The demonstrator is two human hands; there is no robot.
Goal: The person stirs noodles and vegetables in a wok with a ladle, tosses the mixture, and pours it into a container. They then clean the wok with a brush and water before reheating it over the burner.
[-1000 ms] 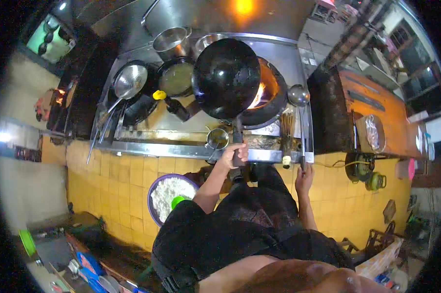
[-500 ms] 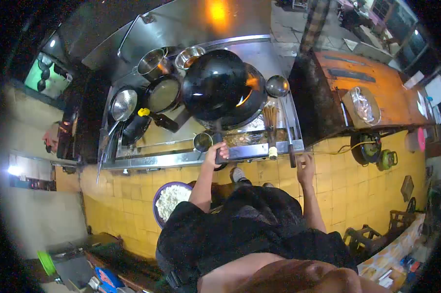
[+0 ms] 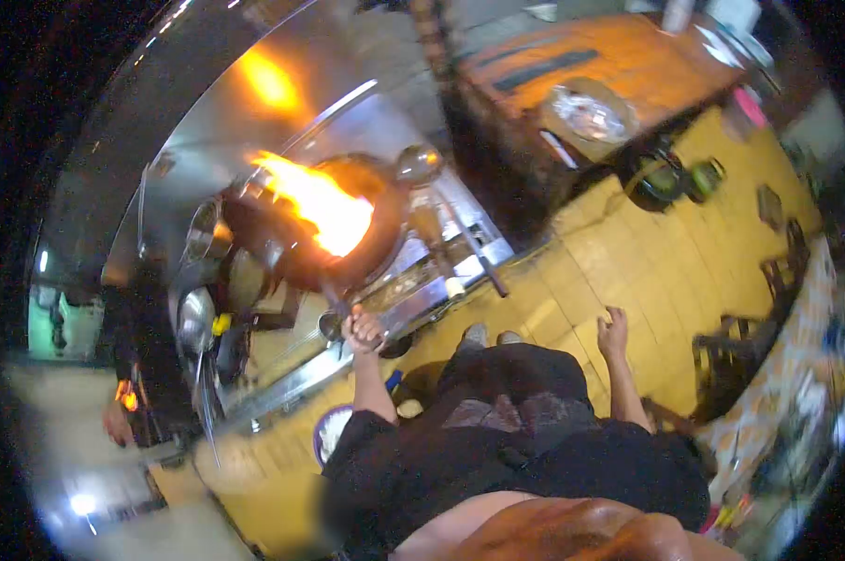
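Left hand: my left hand (image 3: 364, 329) is clamped around the end of the wok handle (image 3: 336, 297), fingers wrapped tight, arm stretched out ahead of me.
Right hand: my right hand (image 3: 614, 332) holds nothing; the fingers are spread and loose over the yellow tiled floor (image 3: 647, 262), well apart from the left.
Wok: the black wok (image 3: 282, 257) sits over the burner at the far end of the handle, with a big flame (image 3: 320, 201) across its top.
Long axis: handle to bowl runs from my fist up and to the left, so the handle points back at me and the bowl points away toward the steel backsplash (image 3: 254, 56).
Ladle: a steel ladle (image 3: 419, 165) lies just right of the wok, its bowl by the rim and its handle slanting down toward the stove's front edge (image 3: 282, 383).
Left of wok: steel pots (image 3: 203, 238) stand close beside it; little room there.
Open room: the floor to my right is bare out to a wooden table (image 3: 609, 47) and a green gas cylinder (image 3: 708, 178).
Below my arm: a bowl of rice (image 3: 332, 432), partly hidden.
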